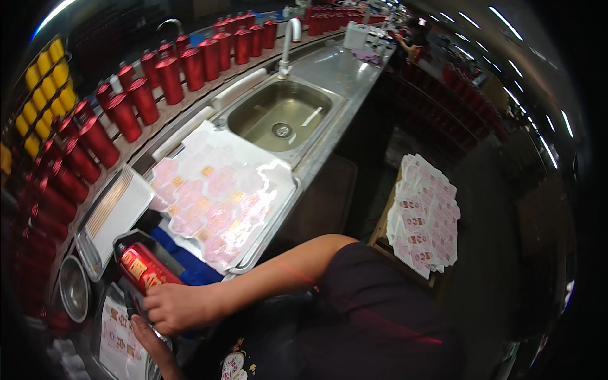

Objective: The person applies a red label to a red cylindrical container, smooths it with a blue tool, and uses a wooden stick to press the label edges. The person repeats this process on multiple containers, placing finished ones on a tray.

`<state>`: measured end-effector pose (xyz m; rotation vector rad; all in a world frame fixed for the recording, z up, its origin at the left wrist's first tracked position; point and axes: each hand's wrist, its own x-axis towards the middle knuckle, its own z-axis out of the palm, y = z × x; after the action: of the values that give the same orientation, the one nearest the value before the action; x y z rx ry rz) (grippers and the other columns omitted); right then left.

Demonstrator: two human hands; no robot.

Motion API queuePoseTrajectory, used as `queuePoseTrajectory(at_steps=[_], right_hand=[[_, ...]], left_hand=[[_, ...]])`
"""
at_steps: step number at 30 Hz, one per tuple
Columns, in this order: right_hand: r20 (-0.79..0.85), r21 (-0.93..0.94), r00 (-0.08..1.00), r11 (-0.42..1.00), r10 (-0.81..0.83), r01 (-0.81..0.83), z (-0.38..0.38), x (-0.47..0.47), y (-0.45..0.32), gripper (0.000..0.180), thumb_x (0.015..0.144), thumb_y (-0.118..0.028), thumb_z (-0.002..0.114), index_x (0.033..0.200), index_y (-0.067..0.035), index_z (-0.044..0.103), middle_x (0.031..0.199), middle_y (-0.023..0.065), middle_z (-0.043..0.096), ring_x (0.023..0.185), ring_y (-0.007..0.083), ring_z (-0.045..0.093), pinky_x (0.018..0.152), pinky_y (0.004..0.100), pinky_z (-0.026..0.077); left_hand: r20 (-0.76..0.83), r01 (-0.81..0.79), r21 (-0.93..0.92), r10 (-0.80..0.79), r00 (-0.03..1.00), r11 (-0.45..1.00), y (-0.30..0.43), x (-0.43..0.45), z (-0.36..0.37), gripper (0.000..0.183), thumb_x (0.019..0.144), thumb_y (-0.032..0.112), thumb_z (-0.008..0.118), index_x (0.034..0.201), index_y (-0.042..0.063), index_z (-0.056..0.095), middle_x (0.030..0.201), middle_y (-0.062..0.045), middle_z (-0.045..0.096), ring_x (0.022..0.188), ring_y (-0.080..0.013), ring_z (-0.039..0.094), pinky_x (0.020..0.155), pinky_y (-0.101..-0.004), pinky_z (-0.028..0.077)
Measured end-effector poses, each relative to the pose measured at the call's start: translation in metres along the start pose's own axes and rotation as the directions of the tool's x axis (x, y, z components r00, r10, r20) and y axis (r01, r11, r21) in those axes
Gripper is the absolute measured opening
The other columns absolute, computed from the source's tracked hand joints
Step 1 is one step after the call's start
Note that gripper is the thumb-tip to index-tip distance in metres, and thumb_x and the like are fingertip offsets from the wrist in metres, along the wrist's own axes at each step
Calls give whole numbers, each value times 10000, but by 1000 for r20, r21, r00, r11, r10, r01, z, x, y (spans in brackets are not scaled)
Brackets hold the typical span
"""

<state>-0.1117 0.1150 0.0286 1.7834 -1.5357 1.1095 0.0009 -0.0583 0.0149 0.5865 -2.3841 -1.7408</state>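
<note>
A shiny red bottle (142,268) with gold lettering and a dark cap lies on its side in a clear-walled holder (168,259). My right hand (178,306) reaches across from the right, its fingers curled at the bottle's base end. Whether it grips the bottle is unclear. Just below, my left hand (152,339) has a fingertip against a small dark object (129,305), partly hidden behind my right hand. Under the hands, a tray holds a printed label sheet (121,332) with pink patterns and characters. A blue cloth (190,263) lies beside the holder.
Wet pink-and-gold label sheets (213,194) cover a tray next to a steel sink (280,116) with a white faucet (286,52). Red bottles (168,78) line the ledge behind. A metal bowl (74,289) stands left. More label sheets (422,213) are stacked right. Another person (413,42) is far back.
</note>
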Motion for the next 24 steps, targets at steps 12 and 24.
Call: queuePoseTrajectory(at_steps=[12, 24], right_hand=[[-5, 151, 949, 939, 315, -311, -55, -26, -45, 213, 734, -61, 778, 925, -87, 687, 784, 57, 592, 729, 272, 584, 651, 377, 470], [-97, 357, 198, 220, 975, -908, -46, -47, -21, 198, 878, -74, 770, 990, -7, 621, 851, 17, 619, 786, 64, 573, 704, 233, 486]], left_hand=[[95, -188, -203, 210, 973, 961, -1, -15, 41, 597, 1068, 271, 521, 1517, -71, 327, 1430, -174, 517, 1255, -202, 529, 1063, -334, 420], [20, -195, -390, 220, 975, 900, 3, -14, 51, 684, 986, 155, 668, 1520, -71, 307, 1487, -223, 469, 1377, -252, 474, 1152, -396, 364]])
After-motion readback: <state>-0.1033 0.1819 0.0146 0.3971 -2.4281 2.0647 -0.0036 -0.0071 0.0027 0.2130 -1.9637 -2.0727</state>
